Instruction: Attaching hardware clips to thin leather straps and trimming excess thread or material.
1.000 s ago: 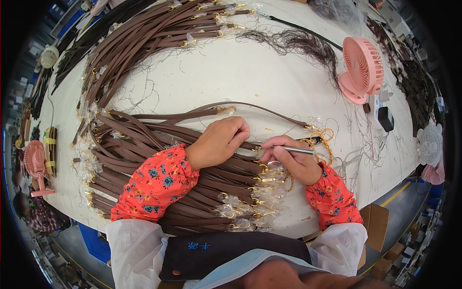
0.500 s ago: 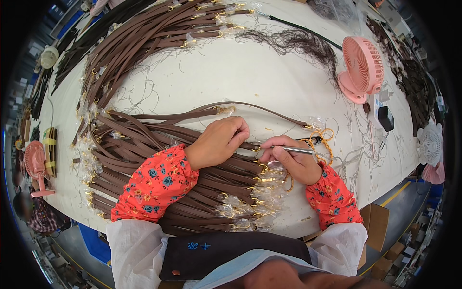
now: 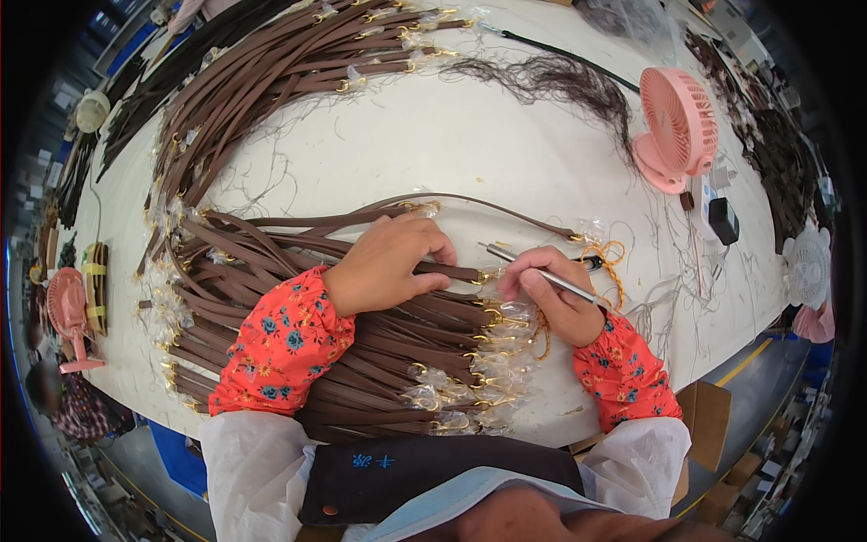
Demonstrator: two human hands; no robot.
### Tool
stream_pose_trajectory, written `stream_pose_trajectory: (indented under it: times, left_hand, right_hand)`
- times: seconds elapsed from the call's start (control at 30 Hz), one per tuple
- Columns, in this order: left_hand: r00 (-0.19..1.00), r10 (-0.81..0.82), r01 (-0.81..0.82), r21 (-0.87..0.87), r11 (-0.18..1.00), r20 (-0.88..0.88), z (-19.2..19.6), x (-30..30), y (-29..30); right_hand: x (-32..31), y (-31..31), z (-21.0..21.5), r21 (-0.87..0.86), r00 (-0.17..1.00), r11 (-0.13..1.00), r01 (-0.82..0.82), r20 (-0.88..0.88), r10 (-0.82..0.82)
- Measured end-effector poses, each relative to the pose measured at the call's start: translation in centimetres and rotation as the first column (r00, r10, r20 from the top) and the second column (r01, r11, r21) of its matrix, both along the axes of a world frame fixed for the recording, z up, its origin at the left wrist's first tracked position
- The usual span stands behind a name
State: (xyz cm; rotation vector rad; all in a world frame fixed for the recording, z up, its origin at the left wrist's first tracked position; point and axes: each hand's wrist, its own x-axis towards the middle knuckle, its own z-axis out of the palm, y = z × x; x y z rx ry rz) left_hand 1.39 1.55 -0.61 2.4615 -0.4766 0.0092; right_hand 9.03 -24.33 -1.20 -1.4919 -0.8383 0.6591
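Observation:
A brown strap (image 3: 465, 273) with a gold metal hook at its end lies on top of a pile of similar straps. My left hand (image 3: 388, 262) is closed around this strap, thumb on the near side and fingers on the far side. In my right hand (image 3: 553, 285) is a slim silver pen-like tool (image 3: 562, 283), its tip angled up and left, just beyond the strap's end and apart from it. Clear plastic wraps many of the gold hooks (image 3: 492, 336) along the pile's right edge. Beside my right hand lies a twisted orange cord (image 3: 617, 271), with a black piece next to it.
Another bundle of brown straps (image 3: 262, 81) curves across the far left. A pink fan (image 3: 673, 126) stands at the right, near a black adapter (image 3: 722, 221). Tangled dark threads (image 3: 560, 81) lie at the back. A second pink fan (image 3: 68, 312) is at the left edge.
My left hand has moved left and down along the strap, its fingers spreading around it. The tool in my right hand has tilted, its tip rising away from the strap's end.

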Motion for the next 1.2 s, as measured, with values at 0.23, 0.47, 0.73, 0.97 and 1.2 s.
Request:
stream_pose_trajectory:
  times: [0.23,0.47,0.73,0.97,1.2]
  left_hand:
    - [0.994,0.058,-0.049,-0.096,0.994,0.088,-0.3,0.2,-0.8]
    - [0.906,-0.043,-0.243,-0.600,0.762,-0.421,-0.5,0.5,-1.4]
    - [0.966,0.078,-0.173,-0.394,0.903,-0.246,-0.2,0.6,-1.6]
    - [0.976,0.066,-0.063,-0.020,0.998,0.209,1.1,-0.2,-3.0]
    - [0.938,0.050,-0.115,0.169,0.979,0.344,0.2,-0.4,-3.8]
  right_hand:
    - [0.4,0.8,-0.6,0.074,0.884,0.993,0.088,0.454,-0.112]
    - [0.1,0.8,-0.5,-0.011,0.941,0.998,0.066,0.334,-0.059]
    - [0.0,1.0,-0.3,-0.077,0.943,0.993,0.090,0.328,-0.060]
    - [-0.1,0.9,-0.2,-0.059,0.963,0.993,0.104,0.256,-0.086]
    - [-0.1,1.0,-0.1,-0.091,0.982,0.986,0.143,0.135,-0.130]
